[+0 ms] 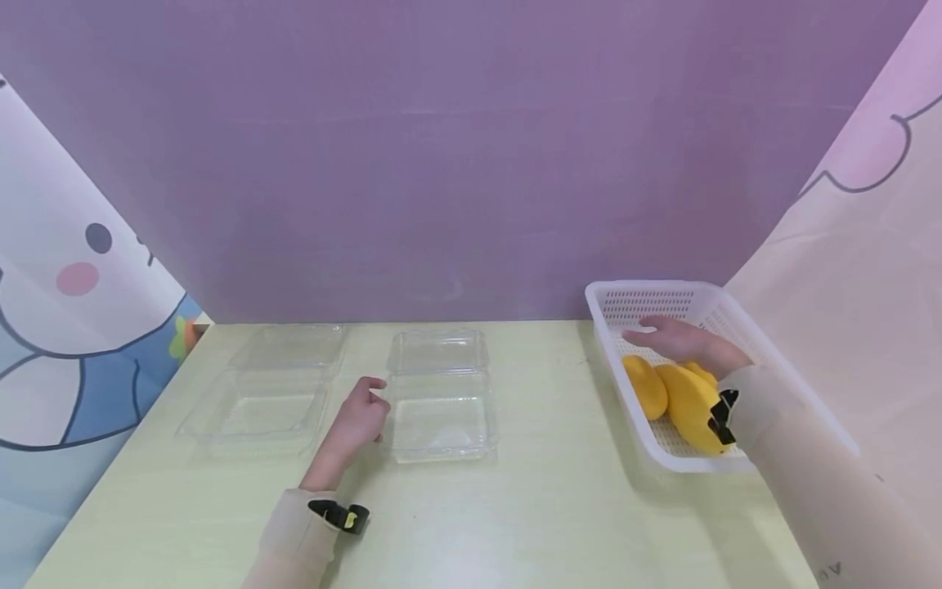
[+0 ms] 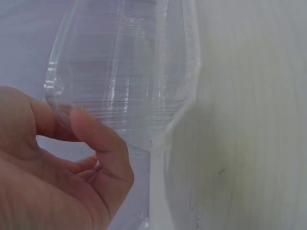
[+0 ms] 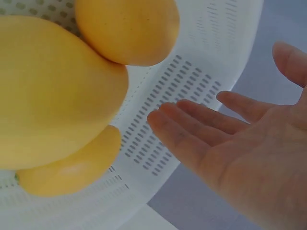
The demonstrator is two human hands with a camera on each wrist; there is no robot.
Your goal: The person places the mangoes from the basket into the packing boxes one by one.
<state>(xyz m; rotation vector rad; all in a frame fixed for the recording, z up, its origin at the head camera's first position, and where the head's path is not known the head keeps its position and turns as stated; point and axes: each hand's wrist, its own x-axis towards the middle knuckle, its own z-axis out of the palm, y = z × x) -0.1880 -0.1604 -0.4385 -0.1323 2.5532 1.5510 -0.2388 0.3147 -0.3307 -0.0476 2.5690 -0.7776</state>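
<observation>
My left hand (image 1: 362,413) is at the left side of a hinged clear plastic container (image 1: 441,417), which lies opened out on the table. In the left wrist view, its thumb and index finger pinch the container's rim (image 2: 50,81) at a corner. Over a white perforated basket (image 1: 699,465) at the right, my right hand (image 1: 680,339) is held with straight fingers, holding nothing. Smooth yellow fruits that look like mangoes (image 1: 688,405) lie in the basket below and nearer than that hand. The right wrist view shows a big one (image 3: 57,96) beside smaller ones (image 3: 127,31).
Another opened clear container (image 1: 268,409) lies to the left of my left hand. The pale table (image 1: 545,507) meets a purple backdrop (image 1: 471,164) behind. Printed cloth walls (image 1: 66,196) stand at both sides, the right one close to the basket.
</observation>
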